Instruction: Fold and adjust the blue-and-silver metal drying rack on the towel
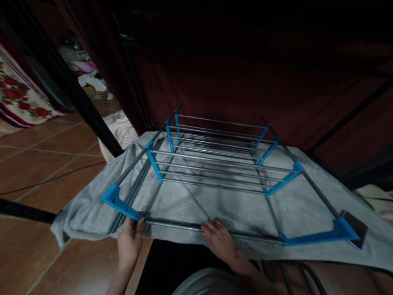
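Note:
A metal rack (pixel 221 164) with grey rods and blue plastic brackets lies on a grey cloth (pixel 190 205). At the near left corner, my left hand (pixel 130 237) is closed around the end of the front rod (pixel 172 225), where it meets a blue bracket (pixel 121 203). My right hand (pixel 219 241) lies over the middle of that same rod, its fingers curled onto it. Several loose grey rods (pixel 135 186) lie side by side on the cloth, left of the rack, partly behind the left bracket.
A dark phone-like flat object (pixel 356 230) lies by the right front bracket. A dark red curtain (pixel 215 86) hangs behind. Black frame bars (pixel 82 102) stand at the left, with tiled floor (pixel 39 164), a dark cable (pixel 61 175) and a flowered cloth (pixel 24 94) beyond.

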